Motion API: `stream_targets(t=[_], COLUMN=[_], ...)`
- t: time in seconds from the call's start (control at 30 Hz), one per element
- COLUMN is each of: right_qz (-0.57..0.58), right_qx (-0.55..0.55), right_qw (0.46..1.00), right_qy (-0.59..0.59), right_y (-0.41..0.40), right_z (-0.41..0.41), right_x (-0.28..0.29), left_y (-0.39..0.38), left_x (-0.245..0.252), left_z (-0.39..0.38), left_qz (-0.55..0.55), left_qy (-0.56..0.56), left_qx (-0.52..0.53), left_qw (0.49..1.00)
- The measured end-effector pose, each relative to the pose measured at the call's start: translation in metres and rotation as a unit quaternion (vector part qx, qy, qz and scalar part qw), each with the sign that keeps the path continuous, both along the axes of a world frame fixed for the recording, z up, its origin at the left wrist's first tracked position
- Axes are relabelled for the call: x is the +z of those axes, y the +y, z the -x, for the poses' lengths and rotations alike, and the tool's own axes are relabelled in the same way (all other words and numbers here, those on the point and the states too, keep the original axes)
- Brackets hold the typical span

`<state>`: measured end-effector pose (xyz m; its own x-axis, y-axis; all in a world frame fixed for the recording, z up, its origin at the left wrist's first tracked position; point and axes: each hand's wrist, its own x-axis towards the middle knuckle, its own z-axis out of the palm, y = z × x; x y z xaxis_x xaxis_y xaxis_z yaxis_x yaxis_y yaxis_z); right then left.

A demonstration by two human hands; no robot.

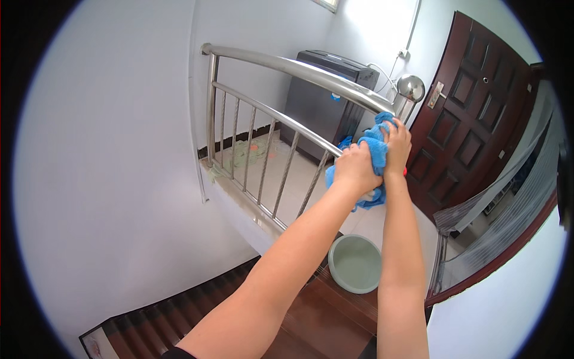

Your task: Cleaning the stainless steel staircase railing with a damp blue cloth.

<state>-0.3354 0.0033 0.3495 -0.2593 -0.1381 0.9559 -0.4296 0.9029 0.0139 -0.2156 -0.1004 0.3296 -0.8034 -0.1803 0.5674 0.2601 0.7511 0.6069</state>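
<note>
Both arms reach out to the end of a stainless steel stair railing [305,74]. A blue cloth [376,150] is bunched against the end post, below a round steel ball finial [410,88]. My left hand [358,167] grips the cloth on the near left side, by the end of the lower rail [287,121]. Slightly higher and to the right, my right hand [397,146] presses its fingers over the upper folds. Cloth and hands hide most of the post, so how far the cloth wraps around it cannot be seen.
A light green basin [354,264] stands below my hands on the brown tiled stairs [327,309]. Behind the railing are a dark grey washing machine [314,107] and a green rag [249,152] on the floor. A dark red door [471,107] stands at right, beside a clear strip curtain [506,215].
</note>
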Motion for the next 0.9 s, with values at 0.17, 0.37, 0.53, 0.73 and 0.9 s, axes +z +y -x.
stream_targets(t=[0.17, 0.37, 0.53, 0.73, 0.9], right_qz=[0.006, 0.000, -0.016, -0.083, -0.127], right_qx=[0.134, 0.213, 0.278, 0.352, 0.406], right_qw=[0.991, 0.975, 0.951, 0.904, 0.861], right_qy=[-0.020, -0.062, -0.132, -0.230, -0.279], right_y=[-0.012, -0.036, -0.064, -0.094, -0.117], right_z=[-0.044, -0.121, -0.229, -0.364, -0.461], right_x=[-0.021, -0.065, -0.109, -0.184, -0.240], left_y=[-0.017, -0.043, -0.073, -0.104, -0.134], left_x=[-0.018, -0.065, -0.118, -0.176, -0.244], left_z=[-0.039, -0.109, -0.198, -0.345, -0.452], left_qz=[0.011, -0.039, -0.105, -0.062, 0.016], left_qy=[-0.040, -0.038, -0.060, -0.113, -0.141], left_qx=[0.011, 0.003, -0.026, 0.022, 0.093], left_qw=[0.999, 0.999, 0.992, 0.991, 0.985])
